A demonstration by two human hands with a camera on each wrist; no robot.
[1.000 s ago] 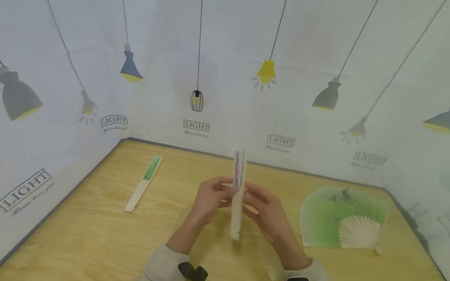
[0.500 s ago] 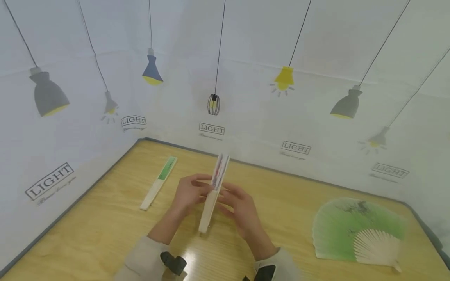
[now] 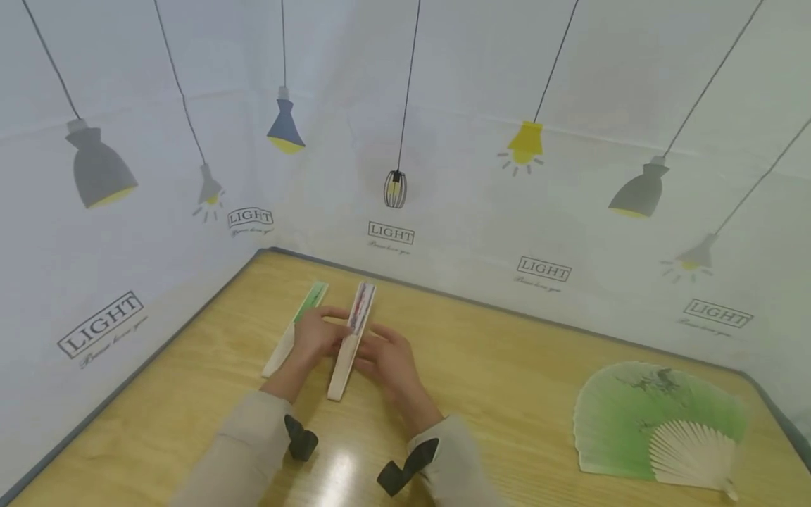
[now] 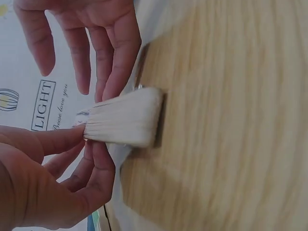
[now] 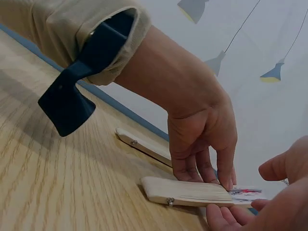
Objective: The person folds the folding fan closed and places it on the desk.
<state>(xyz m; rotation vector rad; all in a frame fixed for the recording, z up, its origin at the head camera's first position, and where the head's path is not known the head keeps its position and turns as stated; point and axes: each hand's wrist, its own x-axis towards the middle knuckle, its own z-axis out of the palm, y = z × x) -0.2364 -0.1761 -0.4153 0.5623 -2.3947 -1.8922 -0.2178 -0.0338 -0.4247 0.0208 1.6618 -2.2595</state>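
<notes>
In the head view, a folded hand fan [image 3: 343, 362] with pale ribs and purple-red patterned cloth lies tilted between both hands, low over the wooden table. My left hand [image 3: 317, 336] pinches it near the middle, the thumb on top, as the right wrist view shows. On the other side, my right hand [image 3: 391, 358] touches the fan's edge with its fingers, and its thumb [image 5: 275, 168] stands off the fan. Partly behind my left hand lies a folded green fan [image 3: 279, 355]. Whether the patterned fan rests fully on the table is hard to tell.
An opened green fan [image 3: 633, 415] lies flat at the right of the wooden table [image 3: 507, 408]. White walls [image 3: 456, 197] printed with hanging lamps enclose the table's back and sides. Dark straps [image 3: 298, 438] hang at both wrists.
Both hands have carried the patterned fan left and lowered it from nearly upright to a tilt beside the folded green fan. The head view has turned, shifting the scene rightward.
</notes>
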